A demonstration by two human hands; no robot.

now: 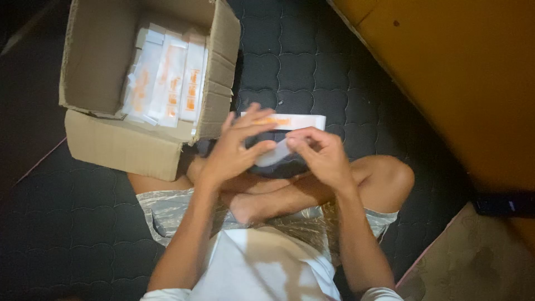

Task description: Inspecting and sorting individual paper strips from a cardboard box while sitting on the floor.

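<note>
both hands (278,147) pinching small white packet (274,154), long white-orange box (290,121) behind

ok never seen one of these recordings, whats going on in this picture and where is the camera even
There is no machine here. The one picture comes from a camera worn on a person's head, looking down, so you see their own arms, crossed legs and lap from above.

The person sits on a dark quilted mattress. Their left hand and right hand meet in front of them, both on a small pale strip pinched between the fingers. What the strip is made of is too dim to tell. Just behind the hands sits a long white carton with orange print.

To the left stands an open cardboard box, flaps up, holding a row of similar white and orange cartons. On the right is a yellow-brown wooden surface.
</note>
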